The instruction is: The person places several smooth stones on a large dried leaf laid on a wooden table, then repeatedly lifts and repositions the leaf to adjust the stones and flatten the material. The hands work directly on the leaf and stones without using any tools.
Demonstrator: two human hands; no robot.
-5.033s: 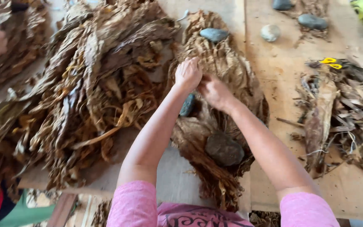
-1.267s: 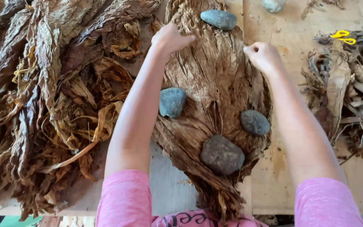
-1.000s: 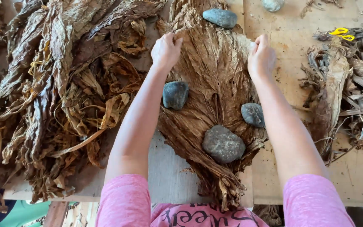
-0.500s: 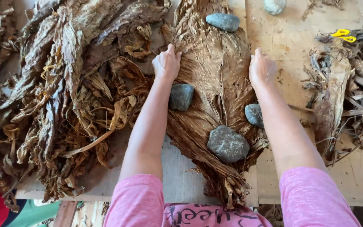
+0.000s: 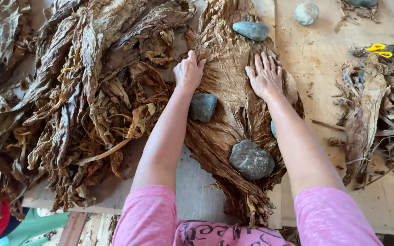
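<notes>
A stack of flattened brown dried leaves [image 5: 233, 86] lies on the wooden table [image 5: 315, 54] in front of me. My left hand [image 5: 188, 70] presses palm down on the stack's left edge, fingers together. On the upper right part of the stack my right hand [image 5: 265, 75] lies flat with fingers spread. Grey stones weigh the stack down: one [image 5: 203, 107] just below my left hand, a larger one [image 5: 251, 159] near the stem end, one [image 5: 251, 30] at the far end. A fourth stone [image 5: 273, 129] is mostly hidden under my right forearm.
A big heap of crumpled dried leaves [image 5: 87, 100] fills the table's left side. At the right lie leaf scraps and stems [image 5: 370, 109] and yellow-handled scissors [image 5: 379, 49]. A pale stone [image 5: 306, 12] sits on bare wood at the back. A green chair [image 5: 33, 225] stands below left.
Both hands came down onto the leaf stack from its far end and slid along it; the right hand has moved inward from the right edge and now lies flat with spread fingers.
</notes>
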